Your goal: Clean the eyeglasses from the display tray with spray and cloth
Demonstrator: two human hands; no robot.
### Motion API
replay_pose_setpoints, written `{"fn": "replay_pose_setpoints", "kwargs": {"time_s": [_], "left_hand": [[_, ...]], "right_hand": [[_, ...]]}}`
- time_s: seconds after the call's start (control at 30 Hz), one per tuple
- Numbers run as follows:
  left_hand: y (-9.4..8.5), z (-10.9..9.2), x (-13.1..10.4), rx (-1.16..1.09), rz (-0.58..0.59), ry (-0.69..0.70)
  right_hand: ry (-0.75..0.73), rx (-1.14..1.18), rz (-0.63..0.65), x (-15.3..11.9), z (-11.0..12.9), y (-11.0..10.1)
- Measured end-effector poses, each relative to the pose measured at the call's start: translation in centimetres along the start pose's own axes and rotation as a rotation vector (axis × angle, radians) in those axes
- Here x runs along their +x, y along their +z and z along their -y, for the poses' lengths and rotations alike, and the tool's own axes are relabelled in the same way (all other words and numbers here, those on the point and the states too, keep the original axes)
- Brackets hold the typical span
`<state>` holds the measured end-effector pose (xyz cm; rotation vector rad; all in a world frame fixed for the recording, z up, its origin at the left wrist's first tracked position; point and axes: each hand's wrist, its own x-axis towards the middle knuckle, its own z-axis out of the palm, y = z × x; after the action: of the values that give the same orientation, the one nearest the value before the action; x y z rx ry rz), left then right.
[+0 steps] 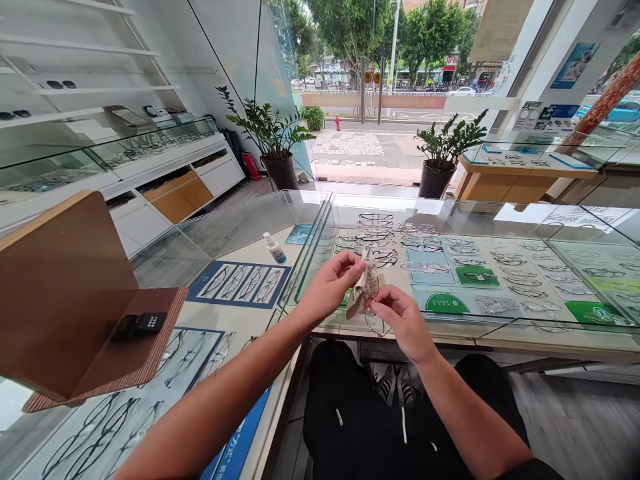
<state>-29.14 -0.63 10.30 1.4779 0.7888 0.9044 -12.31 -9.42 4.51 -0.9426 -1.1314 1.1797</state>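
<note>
A pair of eyeglasses (pixel 376 323) with thin frames is held between my two hands, above the front edge of the glass display case (pixel 345 327). My left hand (pixel 336 283) pinches a light beige cleaning cloth (pixel 356 301), which is folded over part of the glasses. With closed fingertips, my right hand (pixel 400 317) grips the glasses near their middle. One round lens hangs below the cloth, between the hands. The cloth and fingers hide the rest of the frame.
A small spray bottle (pixel 275 248) stands on the left counter. Beside it lies a blue tray (pixel 237 283) of glasses. A brown stand (pixel 95 320) with a black device (pixel 139 327) is at the left. Many frames (pixel 375 237) lie inside the case.
</note>
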Motion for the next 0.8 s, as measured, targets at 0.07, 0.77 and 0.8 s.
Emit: {"fn": "replay_pose_setpoints", "kwargs": {"time_s": [0.07, 0.77, 0.8], "left_hand": [[-0.1, -0.1, 0.1, -0.017, -0.007, -0.003], [0.7, 1.3, -0.1, -0.371, 0.28, -0.216], [0.7, 1.3, -0.2, -0.36, 0.259, -0.21]], "right_hand": [[-0.003, 0.026, -0.003, 0.1, 0.0, 0.0], [0.004, 0.18, -0.015, 0.4, -0.6, 0.2], [0.007, 0.176, -0.016, 0.5, -0.7, 0.3]]}}
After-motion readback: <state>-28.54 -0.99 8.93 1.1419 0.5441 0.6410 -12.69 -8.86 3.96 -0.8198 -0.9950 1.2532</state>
